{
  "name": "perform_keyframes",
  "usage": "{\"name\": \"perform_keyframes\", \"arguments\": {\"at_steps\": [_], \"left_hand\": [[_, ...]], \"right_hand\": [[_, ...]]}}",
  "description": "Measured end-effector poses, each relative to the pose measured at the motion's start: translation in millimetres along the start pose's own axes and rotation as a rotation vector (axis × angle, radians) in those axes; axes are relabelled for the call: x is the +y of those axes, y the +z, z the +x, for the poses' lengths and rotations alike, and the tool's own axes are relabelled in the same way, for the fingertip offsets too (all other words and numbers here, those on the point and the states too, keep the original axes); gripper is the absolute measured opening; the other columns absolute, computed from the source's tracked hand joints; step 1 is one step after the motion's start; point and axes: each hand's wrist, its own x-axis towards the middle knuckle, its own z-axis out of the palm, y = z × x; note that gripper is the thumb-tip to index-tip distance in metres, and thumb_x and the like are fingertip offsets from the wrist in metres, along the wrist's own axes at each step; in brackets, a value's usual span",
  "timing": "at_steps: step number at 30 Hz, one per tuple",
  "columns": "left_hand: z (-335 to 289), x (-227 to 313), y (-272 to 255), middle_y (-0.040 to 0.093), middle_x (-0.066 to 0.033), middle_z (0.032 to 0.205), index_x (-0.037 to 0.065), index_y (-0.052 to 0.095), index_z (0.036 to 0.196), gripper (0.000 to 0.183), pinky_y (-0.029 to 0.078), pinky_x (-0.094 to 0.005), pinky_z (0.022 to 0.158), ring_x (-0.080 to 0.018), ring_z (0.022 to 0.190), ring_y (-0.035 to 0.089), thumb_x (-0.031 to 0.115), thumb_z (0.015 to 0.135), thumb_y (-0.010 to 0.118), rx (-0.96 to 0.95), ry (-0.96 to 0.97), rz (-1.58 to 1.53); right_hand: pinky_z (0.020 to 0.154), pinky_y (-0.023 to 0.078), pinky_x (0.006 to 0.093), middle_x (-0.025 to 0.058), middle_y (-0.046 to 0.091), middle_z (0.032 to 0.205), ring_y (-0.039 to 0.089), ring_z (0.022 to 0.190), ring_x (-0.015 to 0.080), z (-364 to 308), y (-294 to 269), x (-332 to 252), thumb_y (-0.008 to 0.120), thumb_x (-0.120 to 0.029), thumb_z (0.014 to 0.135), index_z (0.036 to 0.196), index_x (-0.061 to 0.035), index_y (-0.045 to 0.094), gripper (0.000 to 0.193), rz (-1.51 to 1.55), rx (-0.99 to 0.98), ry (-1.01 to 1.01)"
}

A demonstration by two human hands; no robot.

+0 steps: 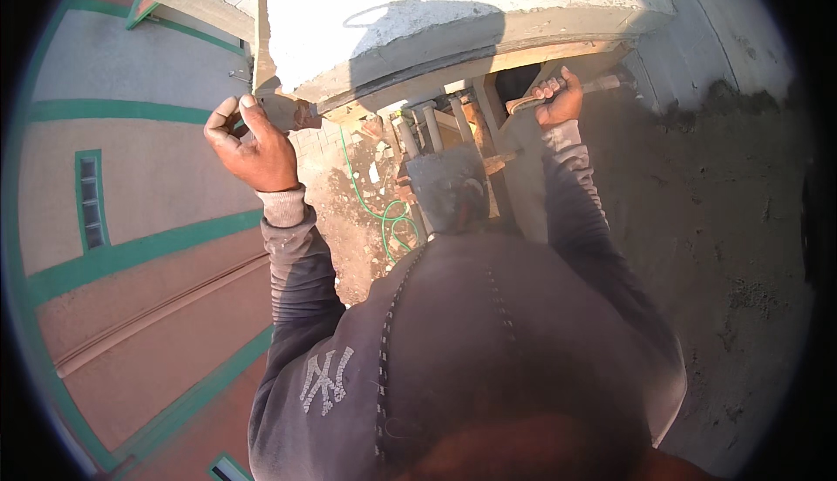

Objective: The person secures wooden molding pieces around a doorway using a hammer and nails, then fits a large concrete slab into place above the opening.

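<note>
My left hand (266, 154) is raised at the left end of a concrete ledge (567, 28), fingers curled and thumb bent toward them. A grey, flat-looking piece (283, 113) lies just beyond these fingers; what they hold, if anything, is hidden. At the ledge's right end, under its edge, my right hand (560, 106) is closed round a hand tool (602, 84). A tan, curved part of it sticks out left of the fist, and a long, narrow, pale end points right toward the wall. Its exact kind does not show.
A wooden board (479, 67) runs along the ledge's underside, with timber props (433, 128) below. Far down, a green hose (388, 217) lies looped on rubble-strewn ground. A dark, rough plastered wall (697, 202) stands close on the right. Leftward is a pink building (131, 167) with green bands.
</note>
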Motion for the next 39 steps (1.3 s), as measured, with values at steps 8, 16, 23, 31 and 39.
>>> {"name": "perform_keyframes", "arguments": {"at_steps": [8, 16, 23, 31, 39], "left_hand": [[-157.4, -39.8, 57.4, 0.019, -0.028, 0.165, -0.004, 0.005, 0.163, 0.127, 0.026, -0.0533, 0.126, -0.0429, 0.153, 0.025, 0.083, 0.086, 0.057, -0.237, -1.496, -1.553], [-130.8, -38.2, 113.4, 0.03, -0.0134, 0.166, 0.014, 0.027, 0.163, 0.111, 0.026, -0.0571, 0.124, -0.0367, 0.152, 0.031, 0.092, 0.085, 0.037, 0.046, -1.269, -1.845], [-108.0, -46.6, 136.7, 0.036, -0.0038, 0.164, 0.024, 0.036, 0.16, 0.099, 0.029, -0.0549, 0.121, -0.0294, 0.149, 0.035, 0.091, 0.089, 0.027, 0.325, -1.371, -1.571], [-96.4, -26.5, 135.2, 0.023, -0.0042, 0.171, 0.02, 0.021, 0.166, 0.117, 0.023, -0.0497, 0.124, -0.0279, 0.155, 0.026, 0.096, 0.079, 0.038, 0.488, -1.594, -1.506], [-94.2, -24.3, 134.4, 0.014, -0.0065, 0.175, 0.026, 0.015, 0.168, 0.116, 0.015, -0.0589, 0.123, -0.0274, 0.158, 0.019, 0.097, 0.078, 0.036, 0.522, -1.66, -1.237]], "right_hand": [[0.051, 0.042, 0.0368, 0.0005, 0.039, 0.055, 0.04, 0.048, 0.0179, -13.5, 14.1, 9.1, 0.061, -0.041, 0.098, 0.069, -0.0176, 0.041, 0.043, -0.048, 0.042, -0.029], [0.049, 0.04, 0.0372, 0.0, 0.035, 0.056, 0.037, 0.046, 0.0171, -23.0, 23.3, 6.5, 0.059, -0.047, 0.099, 0.073, -0.0169, 0.039, 0.045, -0.126, 0.064, -0.005], [0.052, 0.035, 0.0368, -0.0006, 0.035, 0.066, 0.032, 0.05, 0.0173, 2.6, 7.6, 14.2, 0.057, -0.039, 0.098, 0.079, -0.0151, 0.039, 0.035, -0.228, 0.14, -0.017], [0.052, 0.039, 0.0364, 0.0019, 0.031, 0.056, 0.031, 0.047, 0.0181, 33.0, 2.7, -28.7, 0.043, -0.016, 0.102, 0.075, -0.013, 0.038, 0.028, -0.319, 0.133, 0.126], [0.054, 0.04, 0.0378, 0.0008, 0.028, 0.056, 0.03, 0.047, 0.0179, 7.7, -11.7, -35.8, 0.04, -0.019, 0.103, 0.081, -0.013, 0.038, 0.023, -0.453, 0.134, 0.239]]}}
